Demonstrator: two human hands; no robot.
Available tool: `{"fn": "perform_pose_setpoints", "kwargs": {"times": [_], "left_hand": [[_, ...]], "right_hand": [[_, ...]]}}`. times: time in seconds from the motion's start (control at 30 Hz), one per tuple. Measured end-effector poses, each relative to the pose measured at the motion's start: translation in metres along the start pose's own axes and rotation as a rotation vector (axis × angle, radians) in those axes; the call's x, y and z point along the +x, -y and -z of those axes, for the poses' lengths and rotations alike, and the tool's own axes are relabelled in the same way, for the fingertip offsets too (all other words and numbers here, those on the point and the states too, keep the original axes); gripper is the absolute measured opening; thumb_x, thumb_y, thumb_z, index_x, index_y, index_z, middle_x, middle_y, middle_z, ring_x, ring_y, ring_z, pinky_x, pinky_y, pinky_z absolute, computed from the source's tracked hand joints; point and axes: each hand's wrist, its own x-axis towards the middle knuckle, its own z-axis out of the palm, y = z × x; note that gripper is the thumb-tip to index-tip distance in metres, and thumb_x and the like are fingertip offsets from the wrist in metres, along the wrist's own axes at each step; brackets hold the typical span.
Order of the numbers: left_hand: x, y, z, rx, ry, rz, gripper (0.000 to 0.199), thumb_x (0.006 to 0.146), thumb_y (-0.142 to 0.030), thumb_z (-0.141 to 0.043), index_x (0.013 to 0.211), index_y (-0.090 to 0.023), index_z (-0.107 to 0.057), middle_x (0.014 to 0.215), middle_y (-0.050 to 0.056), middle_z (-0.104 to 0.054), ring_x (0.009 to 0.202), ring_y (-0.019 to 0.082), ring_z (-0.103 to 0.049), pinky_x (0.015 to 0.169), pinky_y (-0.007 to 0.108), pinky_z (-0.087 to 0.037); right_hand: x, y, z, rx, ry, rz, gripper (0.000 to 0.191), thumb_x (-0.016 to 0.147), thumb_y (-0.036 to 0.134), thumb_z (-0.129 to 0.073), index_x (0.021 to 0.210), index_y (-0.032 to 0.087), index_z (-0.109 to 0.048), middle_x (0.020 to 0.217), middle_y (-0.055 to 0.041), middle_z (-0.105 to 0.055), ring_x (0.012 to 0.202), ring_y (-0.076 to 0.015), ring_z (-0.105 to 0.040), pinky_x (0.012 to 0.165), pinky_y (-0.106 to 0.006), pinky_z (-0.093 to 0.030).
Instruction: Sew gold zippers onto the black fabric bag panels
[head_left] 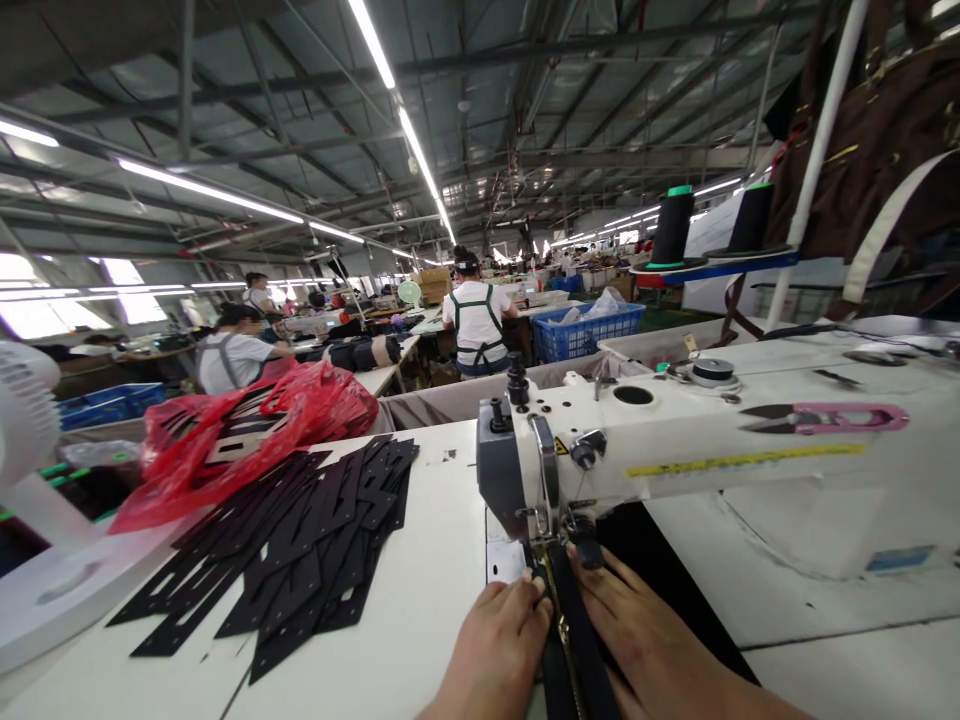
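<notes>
A white sewing machine (697,450) stands over a black strip with a brass zipper (562,630), whose far end lies under the presser foot. My left hand (501,640) is closed at the strip's left edge, fingertips pressed together on it just in front of the foot. On the right side, my right hand (637,620) lies fairly flat with fingers stretched forward, touching the strip and a larger black piece (675,580) that runs under the machine arm. The fingertips of my right hand are partly hidden by the machine's parts.
Black slotted pieces (322,540) are piled left of the machine, beside a red plastic bag (247,420). A white fan (30,430) stands at far left. Pink-handled snips (840,417) lie on the machine. Thread cones (673,228) stand behind; a person (476,315) sits ahead near a blue basket (585,330).
</notes>
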Motion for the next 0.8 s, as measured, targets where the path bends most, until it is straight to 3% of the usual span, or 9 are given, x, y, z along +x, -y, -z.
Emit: {"fn": "perform_pose_setpoints", "kwargs": {"times": [0.07, 0.23, 0.3, 0.47, 0.57, 0.7, 0.8], "left_hand": [[0.000, 0.003, -0.003, -0.002, -0.002, 0.018, 0.031, 0.096, -0.015, -0.027, 0.094, -0.013, -0.058, 0.086, 0.010, -0.063, 0.069, 0.020, -0.062, 0.059, 0.032, -0.054], [0.006, 0.008, 0.002, -0.015, 0.205, 0.101, 0.015, 0.090, -0.012, -0.045, 0.095, -0.016, -0.058, 0.086, 0.008, -0.061, 0.073, 0.020, -0.060, 0.064, 0.031, -0.054], [0.006, 0.010, 0.000, -0.023, 0.235, 0.118, 0.014, 0.087, -0.010, -0.048, 0.094, -0.017, -0.059, 0.087, 0.008, -0.061, 0.075, 0.021, -0.059, 0.065, 0.032, -0.054], [-0.008, 0.019, -0.021, -0.056, 0.108, 0.109, 0.021, 0.082, -0.007, -0.046, 0.098, -0.016, -0.057, 0.093, 0.009, -0.061, 0.079, 0.022, -0.060, 0.069, 0.035, -0.055], [-0.016, 0.021, -0.028, -0.059, 0.088, 0.116, 0.026, 0.079, -0.006, -0.045, 0.101, -0.017, -0.056, 0.101, 0.011, -0.061, 0.083, 0.023, -0.060, 0.072, 0.035, -0.054], [-0.014, 0.013, -0.016, -0.045, 0.110, 0.131, 0.031, 0.076, -0.010, -0.046, 0.105, -0.017, -0.055, 0.105, 0.012, -0.059, 0.083, 0.024, -0.059, 0.071, 0.038, -0.053], [-0.008, 0.005, -0.003, -0.014, 0.160, 0.136, 0.029, 0.078, -0.012, -0.047, 0.105, -0.018, -0.055, 0.098, 0.010, -0.058, 0.079, 0.024, -0.057, 0.065, 0.037, -0.051]], "right_hand": [[0.003, -0.003, -0.001, 0.001, -0.005, 0.005, 0.061, 0.079, 0.014, -0.046, 0.138, 0.011, -0.036, 0.139, -0.0159, -0.039, 0.131, -0.0268, -0.032, 0.107, -0.050, -0.028], [0.008, -0.011, -0.007, 0.034, -0.049, 0.032, 0.060, 0.081, 0.014, -0.044, 0.140, 0.012, -0.032, 0.136, -0.0171, -0.044, 0.127, -0.0260, -0.038, 0.106, -0.053, -0.026], [0.010, -0.014, -0.008, 0.043, -0.050, 0.020, 0.057, 0.082, 0.013, -0.044, 0.138, 0.013, -0.034, 0.134, -0.0172, -0.047, 0.126, -0.0255, -0.040, 0.106, -0.052, -0.026], [0.019, -0.018, -0.004, 0.116, -0.058, -0.017, 0.049, 0.080, 0.011, -0.044, 0.129, 0.016, -0.046, 0.128, -0.0149, -0.052, 0.122, -0.0244, -0.045, 0.106, -0.050, -0.027], [0.024, -0.021, -0.004, 0.225, -0.093, -0.096, 0.038, 0.077, 0.013, -0.047, 0.114, 0.018, -0.058, 0.120, -0.0119, -0.057, 0.116, -0.0235, -0.049, 0.104, -0.045, -0.032], [0.030, -0.021, -0.008, 0.262, -0.184, -0.279, 0.020, 0.077, 0.019, -0.053, 0.094, 0.016, -0.064, 0.102, -0.0111, -0.062, 0.100, -0.0255, -0.055, 0.088, -0.041, -0.043], [0.035, -0.019, -0.007, 0.275, -0.187, -0.307, 0.012, 0.075, 0.020, -0.055, 0.083, 0.018, -0.064, 0.092, -0.0066, -0.064, 0.090, -0.0225, -0.057, 0.081, -0.035, -0.043]]}}
